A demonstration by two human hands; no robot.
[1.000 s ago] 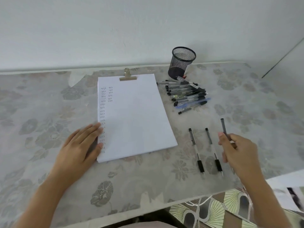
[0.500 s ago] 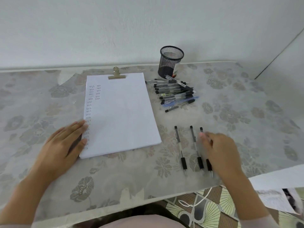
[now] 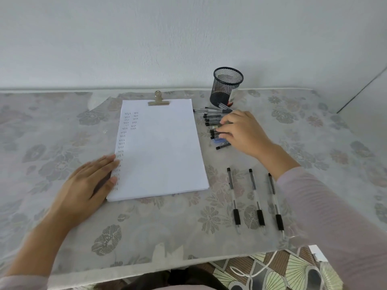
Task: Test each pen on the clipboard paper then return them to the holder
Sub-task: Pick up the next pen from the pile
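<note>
Pens (image 3: 213, 127) in pile half hidden under right hand (image 3: 240, 130); grip unclear. Left hand (image 3: 88, 183) flat on paper (image 3: 161, 147).

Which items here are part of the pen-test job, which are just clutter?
Job:
- clipboard paper, left hand resting on its left edge
- pen pile, right hand reaching into it
- three pens in a row
- mesh holder

Lying about:
- red-and-white item behind the holder, unclear what it is
- white cord on the floor
</note>
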